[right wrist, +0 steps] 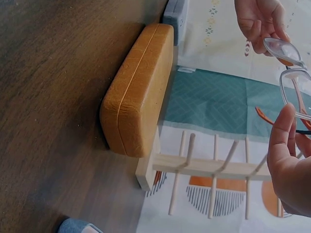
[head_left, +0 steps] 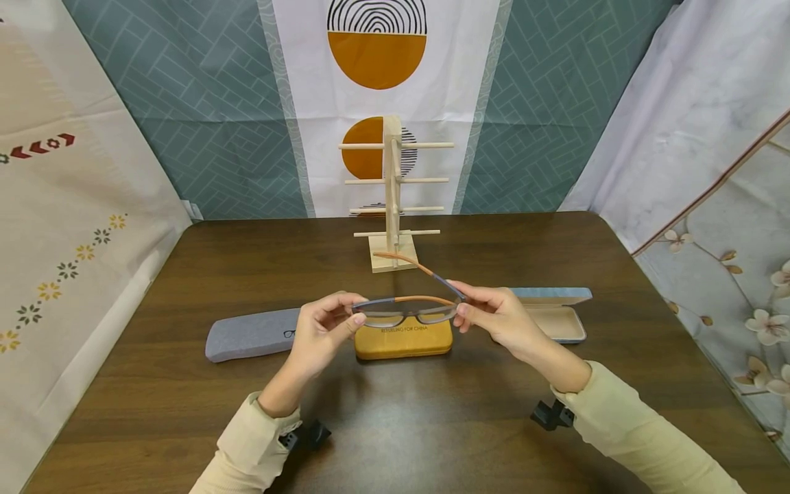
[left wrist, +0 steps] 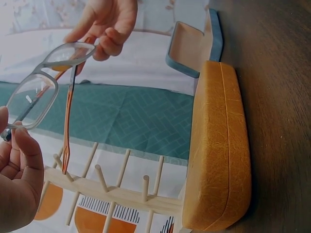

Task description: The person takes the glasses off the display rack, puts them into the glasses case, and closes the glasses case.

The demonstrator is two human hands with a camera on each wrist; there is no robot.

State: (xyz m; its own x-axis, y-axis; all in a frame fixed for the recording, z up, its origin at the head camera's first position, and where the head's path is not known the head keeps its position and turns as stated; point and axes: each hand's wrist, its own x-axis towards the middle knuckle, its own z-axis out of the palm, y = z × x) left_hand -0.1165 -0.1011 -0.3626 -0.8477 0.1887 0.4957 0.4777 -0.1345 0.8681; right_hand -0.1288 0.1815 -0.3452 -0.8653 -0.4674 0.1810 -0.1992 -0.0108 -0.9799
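A pair of eyeglasses (head_left: pixel 405 316) with clear lenses and orange-and-dark temples is held up between both hands, above a mustard glasses case (head_left: pixel 404 344). My left hand (head_left: pixel 325 325) pinches the left end of the frame between thumb and fingers. At the opposite end, my right hand (head_left: pixel 494 317) grips the frame near the hinge. One temple (head_left: pixel 404 259) points away toward the wooden rack; the other lies across behind the lenses in the head view. Seen from the left wrist, the near lens rim (left wrist: pixel 54 92) is just beyond the left thumb.
Behind the glasses stands a wooden display rack (head_left: pixel 393 185) with several bare pegs. A closed grey-blue case (head_left: pixel 249 336) lies to the left. On the right, a light-blue case (head_left: pixel 564 324) sits with its lid up. The mustard case is closed on the brown table (head_left: pixel 420 439).
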